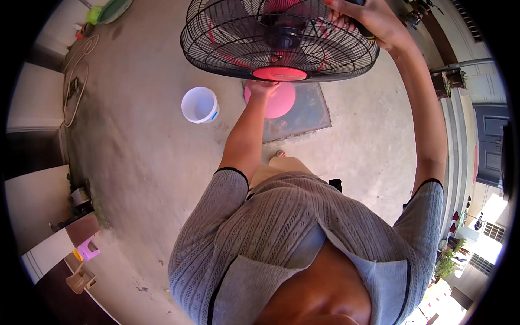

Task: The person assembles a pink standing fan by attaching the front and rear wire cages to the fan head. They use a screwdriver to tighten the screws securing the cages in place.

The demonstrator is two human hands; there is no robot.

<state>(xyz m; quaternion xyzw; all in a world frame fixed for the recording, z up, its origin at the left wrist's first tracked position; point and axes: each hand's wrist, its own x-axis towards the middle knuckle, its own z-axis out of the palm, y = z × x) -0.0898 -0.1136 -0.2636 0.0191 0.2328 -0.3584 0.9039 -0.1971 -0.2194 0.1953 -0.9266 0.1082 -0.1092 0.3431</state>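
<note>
A standing fan with a black wire guard, red blades and a red centre badge fills the top middle. My left hand is closed at the underside of its head, fingers partly hidden by the guard's rim. At the guard's upper right, my right hand curls round a dark object with a tan edge, whose kind I cannot make out. Beneath the fan a round pink base rests on a grey square slab; the pole between is hidden.
A white bucket stands on the concrete floor left of the slab. A pale hose runs along the left wall, near a green basin. A purple stool is at lower left. Steps and a dark blue door line the right.
</note>
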